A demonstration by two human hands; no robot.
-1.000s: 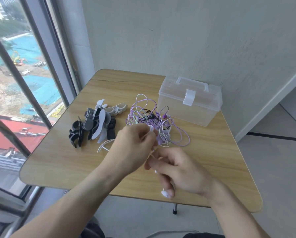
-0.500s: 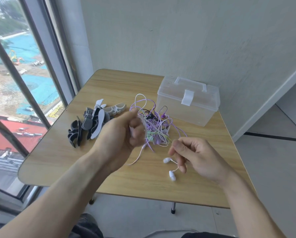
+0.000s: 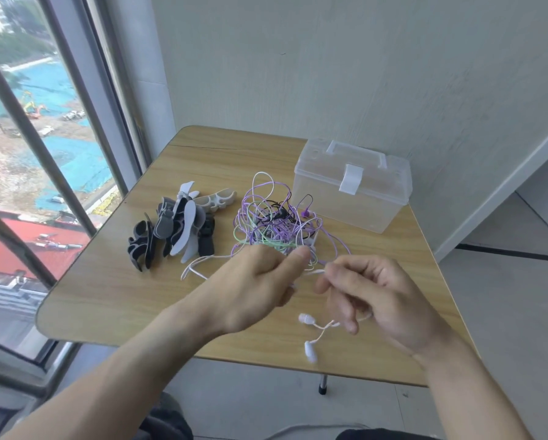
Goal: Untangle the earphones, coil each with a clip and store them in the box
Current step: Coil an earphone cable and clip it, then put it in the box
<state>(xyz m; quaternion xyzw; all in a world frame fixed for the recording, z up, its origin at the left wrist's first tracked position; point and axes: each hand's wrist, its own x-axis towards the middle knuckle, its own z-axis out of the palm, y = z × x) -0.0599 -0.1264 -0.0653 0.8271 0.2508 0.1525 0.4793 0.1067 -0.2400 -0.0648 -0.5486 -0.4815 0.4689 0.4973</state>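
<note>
Pinching white earphones between both hands.

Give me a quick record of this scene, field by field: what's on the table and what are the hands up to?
Surface: wooden table
Tangle: purple, green, black and white earphone cords in one knot
Clips: pile of black, grey and white clips, left of the tangle
Box: clear plastic box, lid closed, behind the tangle
Left hand: pinches the white cord
Right hand: holds the white cord; two white earbuds dangle below

Bright daylight from the window; edges bow, hands slightly motion-blurred.
</note>
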